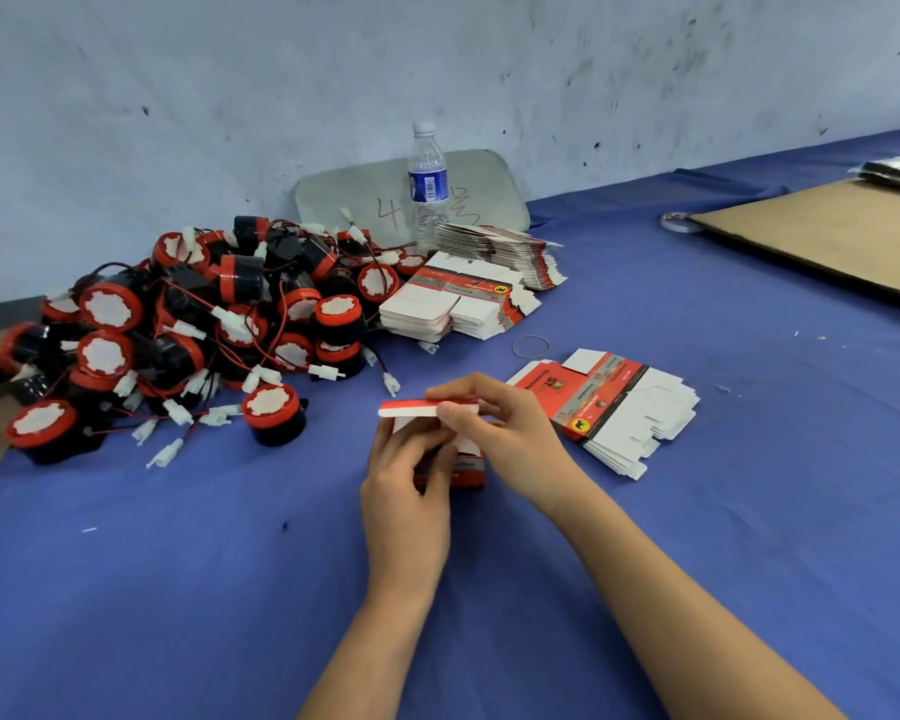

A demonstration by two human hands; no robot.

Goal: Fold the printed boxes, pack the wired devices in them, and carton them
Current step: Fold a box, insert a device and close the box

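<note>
A red and white printed box (461,462) stands partly folded on the blue cloth at the centre, its top flap (411,407) raised. My left hand (406,480) grips the box's left side from the front. My right hand (494,433) pinches the flap at the top. A big pile of red and black wired devices (178,324) with white plugs lies to the left. One stack of flat printed boxes (614,407) sits just right of my hands, and more stacks (468,298) lie behind. The box's inside is hidden.
A water bottle (427,184) stands by the wall in front of a grey board (354,200). A rubber band (531,346) lies on the cloth. Brown cardboard (827,236) and a tape roll (679,221) are at the far right.
</note>
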